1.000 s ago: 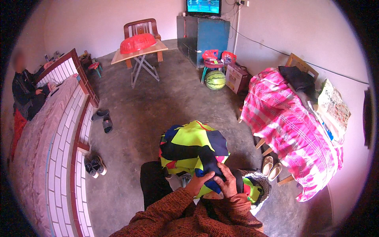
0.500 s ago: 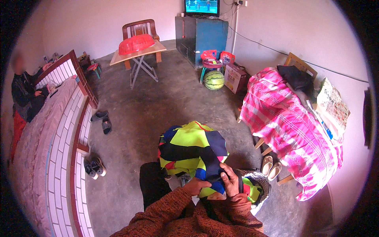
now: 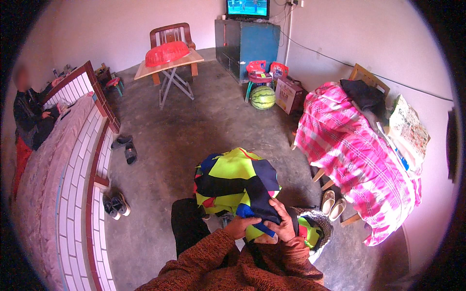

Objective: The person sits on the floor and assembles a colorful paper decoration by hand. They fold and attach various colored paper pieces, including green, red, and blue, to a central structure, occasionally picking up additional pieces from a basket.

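Observation:
A bundle of patchwork cloth (image 3: 233, 167) in neon yellow, black, navy and blue, with bits of red, lies in front of me over my lap. My left hand (image 3: 239, 227) pinches a blue strip at its near edge, thumb pointing right. My right hand (image 3: 284, 221) grips the navy part of the same cloth, fingers on top and thumb toward the left one. The two hands are close together, with the blue fold between them. By my right forearm stands a checked bag (image 3: 326, 228) containing neon yellow and dark cloth pieces (image 3: 310, 232).
A bed (image 3: 63, 136) with a white-tiled side runs along the left, where a person (image 3: 31, 111) sits. Shoes (image 3: 116, 205) lie beside it. Ahead stand a folding table (image 3: 170, 65), a cabinet (image 3: 247, 46) and a watermelon (image 3: 262, 97). A pink plaid cover (image 3: 349, 155) drapes furniture on the right.
My right thumb has come down toward the left hand, and the blue strip is folded up more between them. The left hand has shifted slightly. The bundle stays in place.

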